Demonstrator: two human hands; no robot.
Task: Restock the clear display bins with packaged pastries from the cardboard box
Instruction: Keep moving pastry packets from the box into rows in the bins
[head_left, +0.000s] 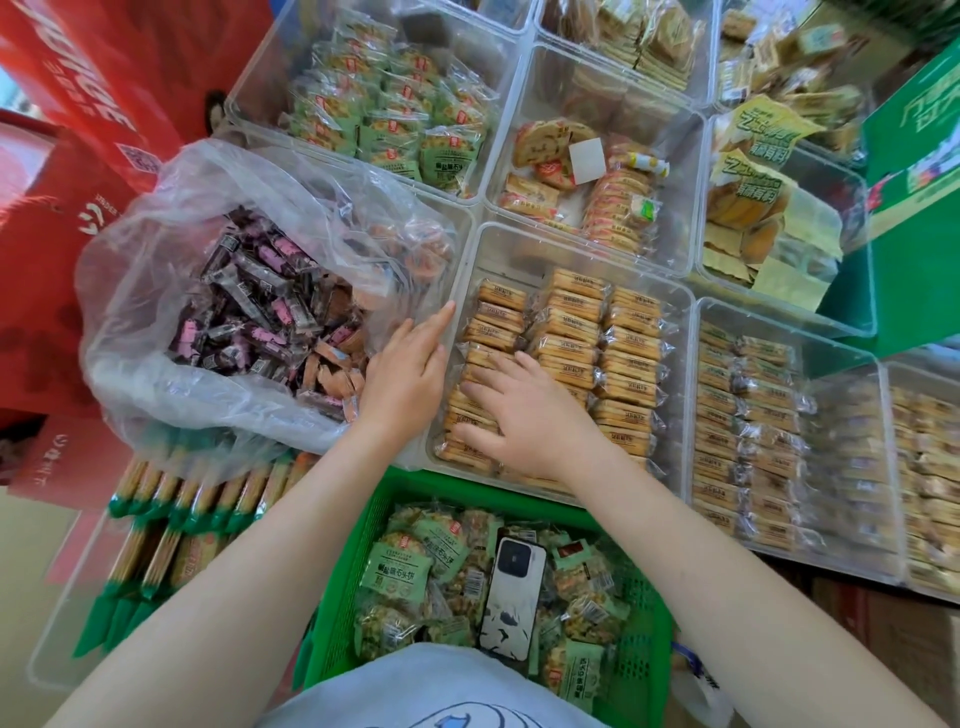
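Head view: glossy rectangular pastry packets (571, 332)

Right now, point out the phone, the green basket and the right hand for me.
Phone (511, 597), head view: middle of its white back.
Green basket (641, 618), head view: bare right-hand mesh wall.
Right hand (524, 415), head view: back of the hand, lying flat on the golden pastry packs.

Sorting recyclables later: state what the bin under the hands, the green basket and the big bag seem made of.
Bin: clear rigid plastic, glossy; contents show through its walls.
Green basket: moulded plastic, likely; perforated lattice sides.
Bag: thin translucent plastic film, crinkled and shiny.
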